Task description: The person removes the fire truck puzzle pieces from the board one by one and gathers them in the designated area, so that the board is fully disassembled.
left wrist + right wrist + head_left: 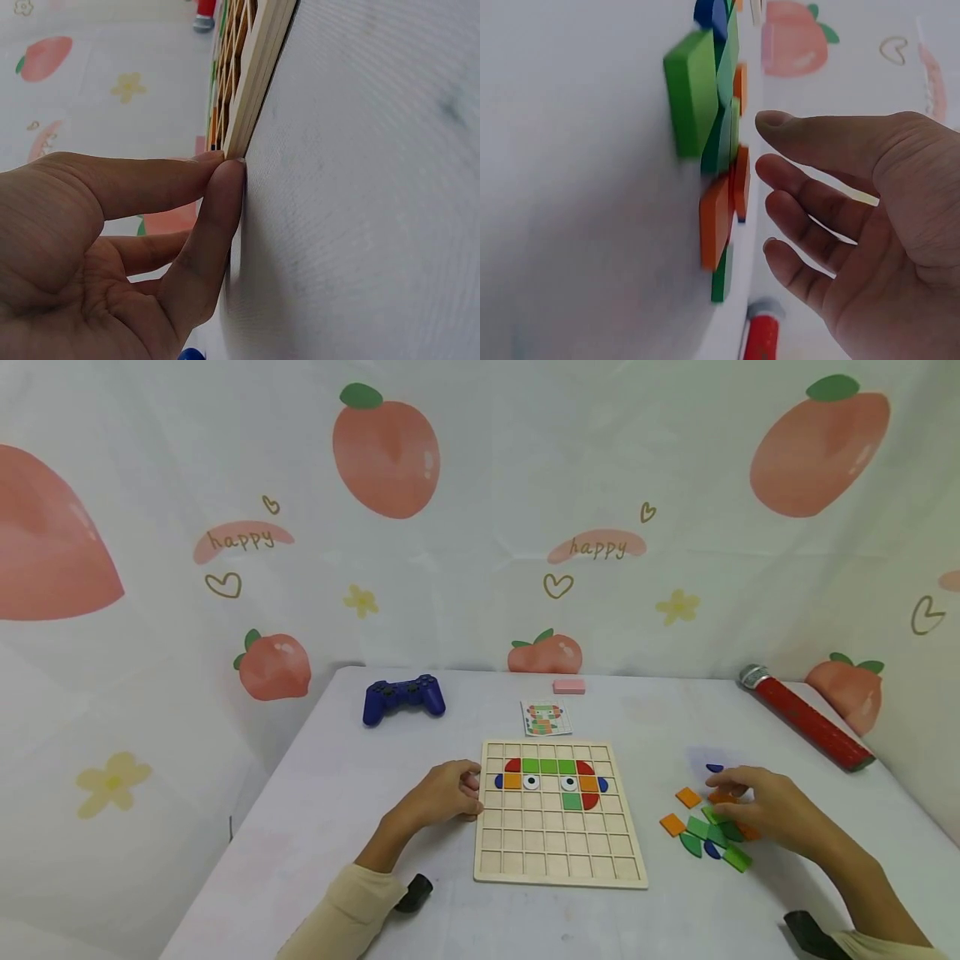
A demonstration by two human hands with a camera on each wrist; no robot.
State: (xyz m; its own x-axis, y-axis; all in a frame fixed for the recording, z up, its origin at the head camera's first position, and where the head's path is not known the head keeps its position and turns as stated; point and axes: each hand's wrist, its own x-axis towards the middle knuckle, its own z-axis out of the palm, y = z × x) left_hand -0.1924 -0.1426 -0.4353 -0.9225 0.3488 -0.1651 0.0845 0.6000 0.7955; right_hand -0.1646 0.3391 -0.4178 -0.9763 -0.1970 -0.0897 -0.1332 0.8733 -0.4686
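Note:
A wooden grid board [525,865] lies on the table, with red, green, orange and blue pieces and two eye discs in its upper rows. At its left edge is my left hand [448,793]. In the left wrist view, thumb and a finger pinch the board's rim [259,82]. Loose coloured tiles [697,828], green, orange and blue, lie heaped to the right of the board. My right hand [772,810] hovers over that heap. Its fingers [795,225] are apart and slightly bent in the right wrist view, with nothing between them.
Behind the board lie a pattern card [546,718] and a pink block [568,687]. A blue game controller [405,697] sits at the back left. The red microphone [810,720] rests at the back right. A printed cloth [480,577] hangs behind the table.

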